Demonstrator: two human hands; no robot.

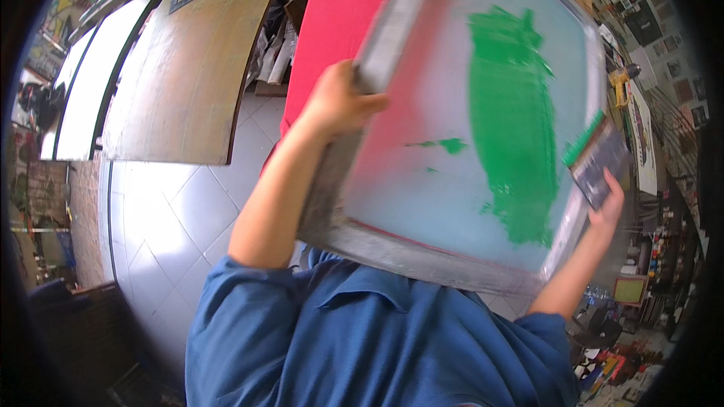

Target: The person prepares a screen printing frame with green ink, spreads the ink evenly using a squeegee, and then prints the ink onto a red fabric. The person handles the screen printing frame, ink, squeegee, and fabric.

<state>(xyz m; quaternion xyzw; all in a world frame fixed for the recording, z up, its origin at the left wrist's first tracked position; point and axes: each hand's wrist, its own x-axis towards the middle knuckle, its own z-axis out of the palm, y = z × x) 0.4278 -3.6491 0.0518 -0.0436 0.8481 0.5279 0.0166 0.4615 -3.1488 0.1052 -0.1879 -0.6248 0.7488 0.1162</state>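
A tilted printing screen (483, 128) smeared with green ink (513, 128) is gripped at 9 o'clock by the left hand (335, 102); at 3 o'clock the right hand (609, 207) holds an inked squeegee (596, 158); ink could drip onto the blue shirt (377, 339) below

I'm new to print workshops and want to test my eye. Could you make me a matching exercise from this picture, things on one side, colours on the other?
Things:
1. ink smear on the screen's mesh
2. sheet behind the screen frame
3. shirt
4. screen frame, gripped by the left hand, with the right hand at its other side

Colours:
A. blue
B. grey metal
C. green
D. red

Pairs: 1-C, 2-D, 3-A, 4-B
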